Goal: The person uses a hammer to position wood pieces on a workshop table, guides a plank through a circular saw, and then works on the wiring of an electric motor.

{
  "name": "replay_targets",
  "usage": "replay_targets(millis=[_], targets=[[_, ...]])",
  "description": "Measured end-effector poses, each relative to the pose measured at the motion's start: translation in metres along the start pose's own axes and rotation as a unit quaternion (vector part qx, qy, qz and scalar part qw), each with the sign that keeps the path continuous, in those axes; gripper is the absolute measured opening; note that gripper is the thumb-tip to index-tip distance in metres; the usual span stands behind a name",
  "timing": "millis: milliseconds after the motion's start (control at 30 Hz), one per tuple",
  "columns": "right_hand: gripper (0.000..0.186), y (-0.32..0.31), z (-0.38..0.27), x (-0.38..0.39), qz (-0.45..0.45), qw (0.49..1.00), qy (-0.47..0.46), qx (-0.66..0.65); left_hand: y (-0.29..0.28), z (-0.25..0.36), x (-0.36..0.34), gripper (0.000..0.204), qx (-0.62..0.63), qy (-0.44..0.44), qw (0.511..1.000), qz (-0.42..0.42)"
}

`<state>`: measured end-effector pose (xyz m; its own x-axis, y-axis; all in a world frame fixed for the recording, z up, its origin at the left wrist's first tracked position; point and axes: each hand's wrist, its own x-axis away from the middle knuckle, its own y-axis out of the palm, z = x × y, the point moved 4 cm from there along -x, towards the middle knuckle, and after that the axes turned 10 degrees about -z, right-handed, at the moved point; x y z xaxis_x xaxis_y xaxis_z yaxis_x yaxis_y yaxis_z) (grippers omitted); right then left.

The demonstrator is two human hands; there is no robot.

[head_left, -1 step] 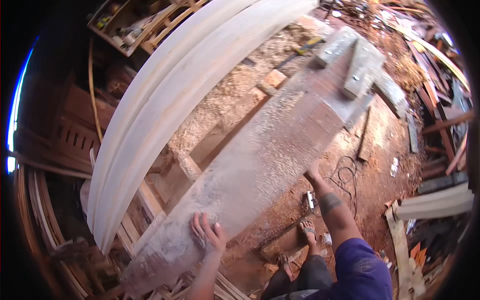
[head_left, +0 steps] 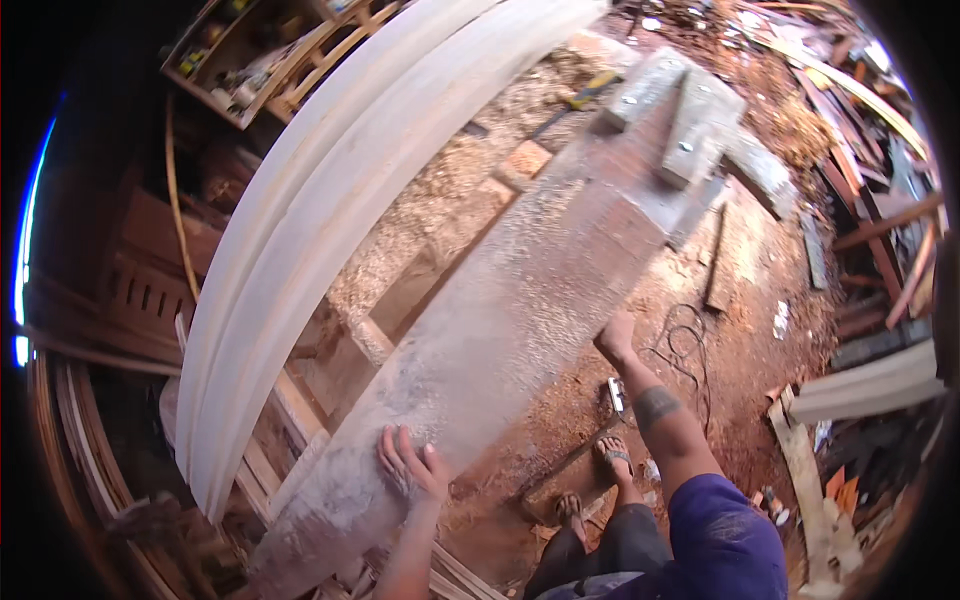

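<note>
A broad wooden plank [head_left: 480, 330] runs diagonally from lower left to upper right, dusted with pale shavings. My left hand [head_left: 412, 466] rests on its lower part, palm down with fingers spread. At the plank's near right edge is my right hand [head_left: 616, 337]; its fingers are hidden, so whether they grip the edge cannot be seen. Rough blocks [head_left: 688, 130] lie on and around the plank's far end. Beyond the plank, to the left, two long curved pale timbers [head_left: 330, 220] stand side by side.
Wood shavings [head_left: 430, 215] lie thickly between plank and timbers, with a yellow-and-black tool [head_left: 590, 90] at the back. A dark cord [head_left: 690, 340] coils on the dirt floor near a small metal-faced tool [head_left: 615, 393]. Scrap wood [head_left: 880, 230] is heaped at the right.
The view has shifted slightly, so the plank's far end and the blocks sit further left. My left hand stays flat on the plank, and my right hand remains at its edge.
</note>
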<state>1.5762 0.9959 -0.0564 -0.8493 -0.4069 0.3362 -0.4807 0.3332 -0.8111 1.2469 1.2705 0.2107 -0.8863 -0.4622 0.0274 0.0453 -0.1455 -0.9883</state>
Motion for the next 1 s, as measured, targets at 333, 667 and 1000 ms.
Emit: replay_targets(millis=[333, 667, 1000], targets=[[0.022, -0.108, 0.087, 0.322, 0.045, 0.987, 0.154, -0.002, 0.022, -0.017, 0.023, 0.049, -0.021, 0.030, 0.994, 0.103], [0.033, -0.053, 0.114, 0.688, 0.098, 0.936, 0.256, -0.222, 0.016, 0.020, 0.105, 0.063, 0.068, 0.063, 0.993, 0.074], [0.035, 0.019, 0.225, 1.073, 0.270, 0.773, 0.463, -0.339, 0.223, 0.235, 0.445, 0.042, -0.169, 0.431, 0.605, -0.648]])
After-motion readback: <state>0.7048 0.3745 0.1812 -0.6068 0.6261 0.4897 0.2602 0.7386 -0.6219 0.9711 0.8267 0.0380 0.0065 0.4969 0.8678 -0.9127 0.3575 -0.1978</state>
